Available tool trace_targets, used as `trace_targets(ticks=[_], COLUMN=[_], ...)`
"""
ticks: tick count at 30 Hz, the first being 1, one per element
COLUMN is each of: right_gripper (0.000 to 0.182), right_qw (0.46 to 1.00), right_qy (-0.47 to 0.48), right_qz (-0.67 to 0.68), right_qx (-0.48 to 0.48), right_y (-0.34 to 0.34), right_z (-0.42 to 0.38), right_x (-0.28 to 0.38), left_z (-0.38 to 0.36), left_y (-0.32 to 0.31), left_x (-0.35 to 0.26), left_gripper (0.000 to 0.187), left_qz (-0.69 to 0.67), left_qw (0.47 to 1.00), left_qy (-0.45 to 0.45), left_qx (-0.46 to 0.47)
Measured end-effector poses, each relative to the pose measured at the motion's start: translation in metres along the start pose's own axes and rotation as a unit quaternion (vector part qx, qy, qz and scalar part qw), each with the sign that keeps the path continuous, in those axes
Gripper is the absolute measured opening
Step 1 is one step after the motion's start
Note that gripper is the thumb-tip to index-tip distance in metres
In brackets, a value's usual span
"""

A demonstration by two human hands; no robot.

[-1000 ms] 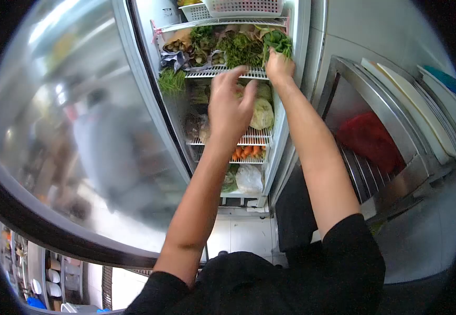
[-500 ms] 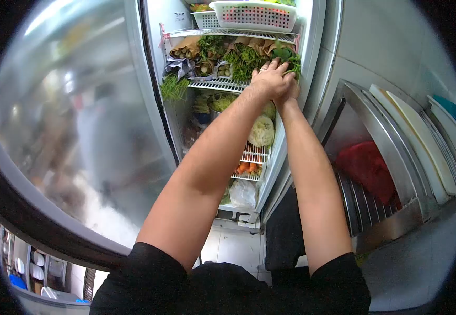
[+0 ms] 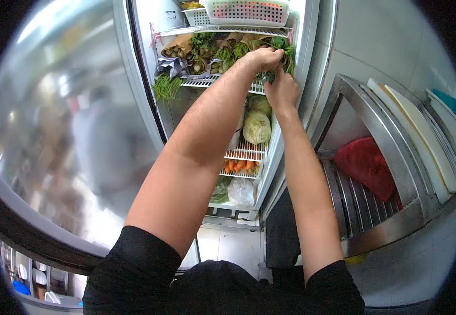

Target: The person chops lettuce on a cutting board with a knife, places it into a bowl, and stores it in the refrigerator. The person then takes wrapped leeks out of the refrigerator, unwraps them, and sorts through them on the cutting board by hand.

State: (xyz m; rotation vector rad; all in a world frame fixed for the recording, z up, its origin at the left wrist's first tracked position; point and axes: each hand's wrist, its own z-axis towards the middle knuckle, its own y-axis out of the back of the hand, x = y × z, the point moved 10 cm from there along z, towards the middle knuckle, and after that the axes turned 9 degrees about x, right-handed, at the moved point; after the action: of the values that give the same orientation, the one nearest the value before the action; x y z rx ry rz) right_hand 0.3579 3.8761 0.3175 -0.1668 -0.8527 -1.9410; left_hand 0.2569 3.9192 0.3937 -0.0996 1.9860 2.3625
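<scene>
The left hand (image 3: 266,59) and right hand (image 3: 284,93) are both gripping leafy greens (image 3: 288,52), possibly risking tearing them if pulling unevenly.

At the shelf's (image 3: 201,82) right end, the greens (image 3: 289,58) are partly covered by the left hand (image 3: 266,59) and right hand (image 3: 284,93). The white basket (image 3: 249,12) is cut off by the top edge; shapes behind the glass door (image 3: 44,121) are blurred.

At the grip is a green leafy bunch (image 3: 288,51), with a brown paper-wrapped bundle (image 3: 178,45) to its left, 2 white plastic baskets (image 3: 249,12) patterned with holes above, and a pale-green round cabbage (image 3: 256,127) and orange tapered carrots (image 3: 240,166) below.
</scene>
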Motion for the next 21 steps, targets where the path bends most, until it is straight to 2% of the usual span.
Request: trace_targets(ticks=[4, 7, 11, 16, 20, 21], right_gripper=[0.051, 0.053, 0.048, 0.046, 0.046, 0.046], right_qw=[0.999, 0.999, 1.000, 0.998, 0.990, 0.987], right_qy=[-0.007, -0.014, -0.020, -0.049, -0.008, -0.009], right_qz=[-0.034, -0.025, 0.006, 0.037, 0.100, 0.114], right_qx=[-0.027, -0.027, -0.023, -0.022, -0.101, -0.113], right_y=[-0.003, 0.002, 0.014, 0.026, 0.041, 0.049], right_z=[-0.012, -0.019, -0.026, -0.049, -0.087, -0.098], right_x=[0.007, 0.007, 0.011, 0.025, 0.036, 0.042], left_z=[-0.005, 0.001, 0.005, -0.003, -0.003, 0.000], left_y=[0.003, 0.005, -0.002, 0.001, -0.002, -0.002], left_x=[0.011, 0.008, 0.020, 0.022, 0.030, 0.029], left_gripper=[0.075, 0.074, 0.069, 0.081, 0.083, 0.083], left_qz=[-0.073, -0.058, -0.071, -0.147, -0.163, -0.161], left_qw=[0.997, 0.998, 0.997, 0.989, 0.986, 0.987], left_qy=[0.038, -0.005, 0.000, -0.007, 0.023, 0.005], left_qx=[0.007, 0.000, 0.033, 0.028, 0.017, 0.013])
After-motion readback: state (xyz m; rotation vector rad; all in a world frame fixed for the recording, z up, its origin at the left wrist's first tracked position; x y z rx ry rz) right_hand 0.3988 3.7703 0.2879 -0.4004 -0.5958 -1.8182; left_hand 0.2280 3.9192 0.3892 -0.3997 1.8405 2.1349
